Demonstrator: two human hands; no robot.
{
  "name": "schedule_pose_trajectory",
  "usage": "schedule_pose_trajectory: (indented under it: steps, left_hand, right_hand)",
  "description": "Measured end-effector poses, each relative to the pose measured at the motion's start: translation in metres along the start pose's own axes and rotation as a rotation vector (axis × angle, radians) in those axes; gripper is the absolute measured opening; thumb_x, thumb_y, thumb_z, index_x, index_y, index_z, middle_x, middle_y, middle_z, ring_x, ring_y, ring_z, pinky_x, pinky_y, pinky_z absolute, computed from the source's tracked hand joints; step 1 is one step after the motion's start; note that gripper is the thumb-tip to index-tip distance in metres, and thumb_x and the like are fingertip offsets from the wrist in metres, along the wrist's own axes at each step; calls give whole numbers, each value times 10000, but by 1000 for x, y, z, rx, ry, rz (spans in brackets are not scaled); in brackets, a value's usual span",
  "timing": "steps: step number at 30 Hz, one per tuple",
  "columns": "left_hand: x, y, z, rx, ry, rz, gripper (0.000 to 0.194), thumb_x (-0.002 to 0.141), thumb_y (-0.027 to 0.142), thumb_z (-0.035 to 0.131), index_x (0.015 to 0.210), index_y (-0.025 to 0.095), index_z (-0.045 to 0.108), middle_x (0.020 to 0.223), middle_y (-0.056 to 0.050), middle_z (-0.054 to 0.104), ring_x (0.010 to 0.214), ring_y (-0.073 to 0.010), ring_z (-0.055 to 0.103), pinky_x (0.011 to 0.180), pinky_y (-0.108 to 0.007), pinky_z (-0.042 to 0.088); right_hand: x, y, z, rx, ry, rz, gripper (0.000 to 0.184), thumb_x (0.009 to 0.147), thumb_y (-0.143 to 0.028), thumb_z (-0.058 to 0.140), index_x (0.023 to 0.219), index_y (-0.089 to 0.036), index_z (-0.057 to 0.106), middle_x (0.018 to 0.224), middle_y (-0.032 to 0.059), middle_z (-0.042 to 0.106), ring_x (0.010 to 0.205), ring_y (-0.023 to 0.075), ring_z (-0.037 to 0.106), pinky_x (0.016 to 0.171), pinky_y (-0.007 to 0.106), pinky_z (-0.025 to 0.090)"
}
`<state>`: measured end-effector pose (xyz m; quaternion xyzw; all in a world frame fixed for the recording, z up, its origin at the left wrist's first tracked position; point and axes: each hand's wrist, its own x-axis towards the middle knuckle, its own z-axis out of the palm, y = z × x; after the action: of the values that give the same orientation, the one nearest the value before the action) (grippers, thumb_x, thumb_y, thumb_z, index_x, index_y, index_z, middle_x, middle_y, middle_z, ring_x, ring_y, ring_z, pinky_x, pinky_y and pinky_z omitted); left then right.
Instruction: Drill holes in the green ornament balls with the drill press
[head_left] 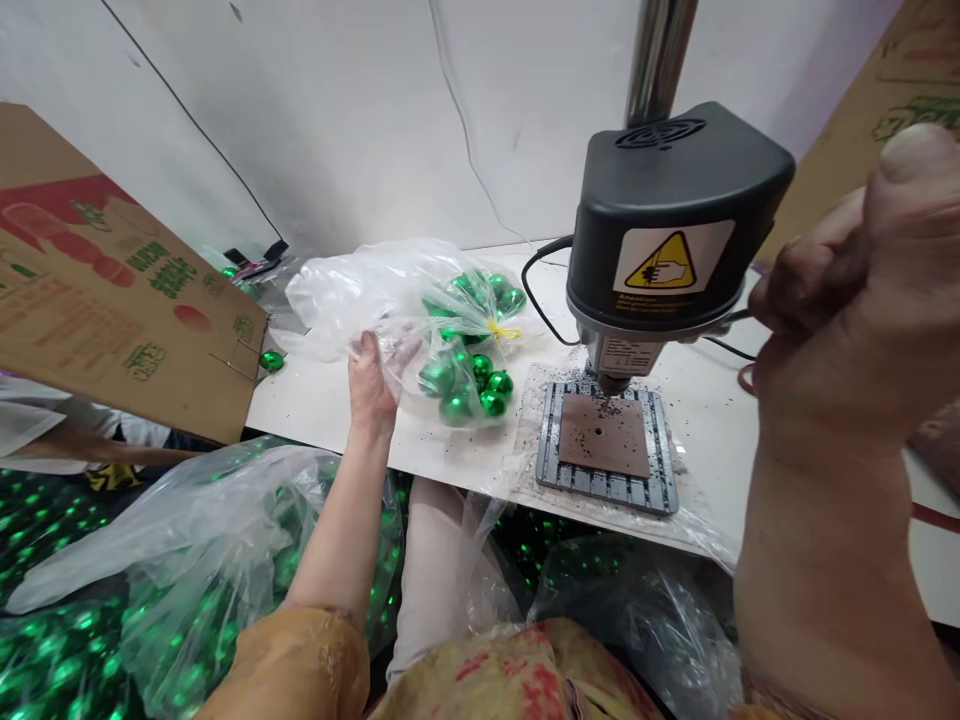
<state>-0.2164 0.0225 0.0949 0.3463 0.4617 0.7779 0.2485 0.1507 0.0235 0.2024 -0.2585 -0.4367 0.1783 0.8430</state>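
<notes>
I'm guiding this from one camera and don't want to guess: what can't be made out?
All in the head view:
Left grip: fingers partly obscured by the plastic bag.
Right grip: anything it may hold is hidden by the hand itself.
Green balls: plastic and overlap prevent an exact count.
Drill press: post cut off by the top edge; lower label print too small.
</notes>
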Motion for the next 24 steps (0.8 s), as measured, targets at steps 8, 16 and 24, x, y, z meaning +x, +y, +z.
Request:
schedule_pose_trajectory:
  steps: [8,16,24]
  left_hand:
    - [-2,-33,-45,339,263,26,329,762,408,720,868,161,531,820,3,615,788,-127,628,824,-291,525]
    - [-66,-22,-81,676,548,204,595,710,206,687,1230,184,398,1263,-123,521,1233,-249,524,1084,-471,391]
    - [-125,-21,46,1237,-860,936,349,879,141,580,1213,241,562,1252,-106,612,1207,-262,559,1035,-438,442]
  right_hand:
    - [-2,-2,-1,-31,-39,-55,363,820,-283,600,518,-211,411,449,-58,389,391,68,354,422,287,223]
    - [-4,-2,-4,18,-26,-17,364,824,-315,627,546,-174,438,479,-83,430,406,13,345,447,240,226]
    - [-6,-5,-1,17,12,-27,365,816,-277,607,533,-207,388,459,-74,389,404,28,321,441,281,211]
